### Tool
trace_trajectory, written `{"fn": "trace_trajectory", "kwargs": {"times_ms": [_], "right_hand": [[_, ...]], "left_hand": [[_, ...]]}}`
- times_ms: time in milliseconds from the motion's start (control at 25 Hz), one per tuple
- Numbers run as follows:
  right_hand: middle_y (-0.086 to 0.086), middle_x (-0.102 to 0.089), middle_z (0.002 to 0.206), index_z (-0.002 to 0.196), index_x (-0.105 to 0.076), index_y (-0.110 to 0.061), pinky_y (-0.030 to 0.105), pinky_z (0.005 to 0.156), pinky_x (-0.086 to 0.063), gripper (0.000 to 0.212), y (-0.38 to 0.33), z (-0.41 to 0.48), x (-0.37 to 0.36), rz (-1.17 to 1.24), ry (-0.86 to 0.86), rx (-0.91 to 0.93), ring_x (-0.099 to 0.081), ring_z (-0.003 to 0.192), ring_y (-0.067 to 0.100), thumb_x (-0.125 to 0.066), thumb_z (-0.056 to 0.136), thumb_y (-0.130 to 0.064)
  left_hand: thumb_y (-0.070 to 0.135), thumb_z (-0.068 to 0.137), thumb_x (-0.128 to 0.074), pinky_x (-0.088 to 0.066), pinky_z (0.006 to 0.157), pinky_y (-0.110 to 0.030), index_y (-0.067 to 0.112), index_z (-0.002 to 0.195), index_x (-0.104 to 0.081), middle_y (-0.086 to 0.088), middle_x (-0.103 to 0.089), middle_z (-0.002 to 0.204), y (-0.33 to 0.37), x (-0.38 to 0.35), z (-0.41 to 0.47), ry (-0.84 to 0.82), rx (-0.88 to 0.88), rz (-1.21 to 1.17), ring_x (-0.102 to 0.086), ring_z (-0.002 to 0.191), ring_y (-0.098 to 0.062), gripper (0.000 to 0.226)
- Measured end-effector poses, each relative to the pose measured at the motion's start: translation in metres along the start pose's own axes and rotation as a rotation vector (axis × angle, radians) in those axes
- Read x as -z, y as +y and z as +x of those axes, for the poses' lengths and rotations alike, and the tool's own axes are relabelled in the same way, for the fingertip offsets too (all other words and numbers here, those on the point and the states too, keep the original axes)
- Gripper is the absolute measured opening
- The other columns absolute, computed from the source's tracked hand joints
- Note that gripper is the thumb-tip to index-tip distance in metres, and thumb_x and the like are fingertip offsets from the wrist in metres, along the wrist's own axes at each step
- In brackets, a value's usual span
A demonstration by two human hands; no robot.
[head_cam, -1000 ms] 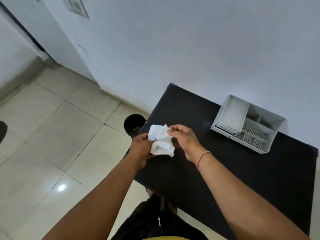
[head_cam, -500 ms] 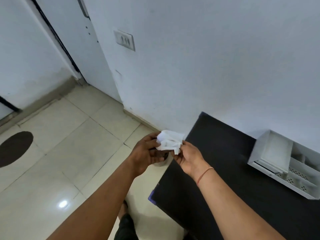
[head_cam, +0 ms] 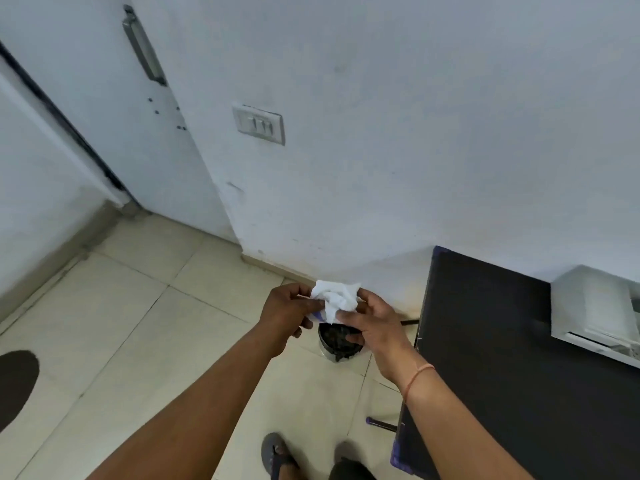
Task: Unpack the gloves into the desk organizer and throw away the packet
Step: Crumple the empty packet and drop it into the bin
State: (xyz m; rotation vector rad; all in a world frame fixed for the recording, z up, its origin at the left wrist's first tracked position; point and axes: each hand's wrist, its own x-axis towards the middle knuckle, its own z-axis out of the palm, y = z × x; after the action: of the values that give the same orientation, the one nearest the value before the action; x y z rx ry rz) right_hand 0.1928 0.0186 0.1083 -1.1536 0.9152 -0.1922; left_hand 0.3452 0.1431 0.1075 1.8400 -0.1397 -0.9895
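Note:
A crumpled white packet (head_cam: 335, 298) with a little blue print is held between both hands. My left hand (head_cam: 289, 311) pinches its left side and my right hand (head_cam: 372, 322) grips its right and lower edge. The packet hangs just above a small black bin (head_cam: 337, 344) on the floor beside the wall. The white desk organizer (head_cam: 595, 311) stands on the black desk (head_cam: 512, 358) at the right edge, partly cut off by the frame. No gloves can be made out.
The desk's left edge (head_cam: 420, 341) lies just right of the bin. A white wall with a switch plate (head_cam: 259, 124) rises behind. A door with a handle (head_cam: 143, 46) is at far left. My feet (head_cam: 277, 452) stand on beige floor tiles.
Both hands carried the crumpled packet left, off the desk and over the floor bin. The view swung left, pushing the organizer to the right edge.

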Motion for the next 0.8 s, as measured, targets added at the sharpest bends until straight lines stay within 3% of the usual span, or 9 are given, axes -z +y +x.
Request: {"fn": "trace_trajectory", "kwargs": {"times_ms": [120, 240, 360, 440, 640, 800], "right_hand": [[-0.002, -0.080, 0.106, 0.117, -0.073, -0.038, 0.043, 0.085, -0.065, 0.039, 0.002, 0.017, -0.006, -0.284, 0.100, 0.142, -0.076, 0.099, 0.021, -0.085, 0.080, -0.033], [-0.002, -0.080, 0.110, 0.119, -0.079, -0.023, 0.041, 0.084, -0.066, 0.035, 0.001, 0.045, -0.006, -0.359, 0.258, 0.190, -0.075, 0.100, 0.017, -0.084, 0.085, -0.027], [0.010, -0.081, 0.098, 0.102, -0.084, -0.011, 0.027, 0.061, -0.063, 0.015, -0.007, 0.071, 0.001, -0.147, 0.345, 0.097, -0.075, 0.083, 0.020, -0.082, 0.088, -0.009], [0.015, -0.080, 0.097, 0.100, -0.083, -0.007, 0.023, 0.055, -0.058, 0.013, -0.001, 0.096, 0.007, -0.046, 0.426, 0.015, -0.072, 0.077, 0.022, -0.080, 0.088, -0.003], [0.005, -0.081, 0.087, 0.086, -0.084, -0.016, 0.035, 0.072, -0.065, 0.012, 0.046, 0.154, 0.009, 0.020, 0.616, -0.152, -0.073, 0.075, 0.022, -0.084, 0.077, -0.008], [0.003, -0.079, 0.083, 0.079, -0.082, -0.016, 0.038, 0.075, -0.067, 0.012, 0.121, 0.214, -0.002, -0.016, 0.749, -0.339, -0.074, 0.077, 0.024, -0.077, 0.072, -0.008]], "left_hand": [[0.014, 0.081, -0.083, -0.038, 0.046, -0.026, 0.011, 0.094, -0.079, -0.016, -0.080, 0.080, 0.008, 0.002, 0.017, -0.065, -0.030, 0.099, -0.060, 0.053, -0.019, 0.014], [0.013, 0.081, -0.084, -0.041, 0.046, -0.026, 0.011, 0.092, -0.081, -0.010, -0.081, 0.078, 0.027, -0.005, 0.045, -0.141, -0.073, 0.170, -0.063, 0.053, -0.018, 0.011], [0.022, 0.087, -0.083, -0.045, 0.048, -0.027, 0.014, 0.096, -0.083, -0.008, -0.083, 0.088, 0.049, -0.008, 0.073, -0.150, -0.056, 0.086, -0.068, 0.061, -0.020, 0.012], [0.028, 0.090, -0.080, -0.045, 0.049, -0.027, 0.015, 0.102, -0.082, -0.003, -0.081, 0.097, 0.053, -0.008, 0.102, -0.119, -0.016, 0.023, -0.069, 0.065, -0.021, 0.017], [0.025, 0.093, -0.076, -0.047, 0.052, -0.026, 0.016, 0.102, -0.079, -0.001, -0.078, 0.104, 0.016, -0.017, 0.182, -0.163, 0.105, 0.143, -0.070, 0.068, -0.020, 0.013], [0.026, 0.090, -0.079, -0.051, 0.058, -0.029, 0.018, 0.105, -0.076, -0.001, -0.079, 0.102, -0.042, -0.028, 0.274, -0.255, 0.176, 0.286, -0.071, 0.073, -0.021, 0.018]]}}
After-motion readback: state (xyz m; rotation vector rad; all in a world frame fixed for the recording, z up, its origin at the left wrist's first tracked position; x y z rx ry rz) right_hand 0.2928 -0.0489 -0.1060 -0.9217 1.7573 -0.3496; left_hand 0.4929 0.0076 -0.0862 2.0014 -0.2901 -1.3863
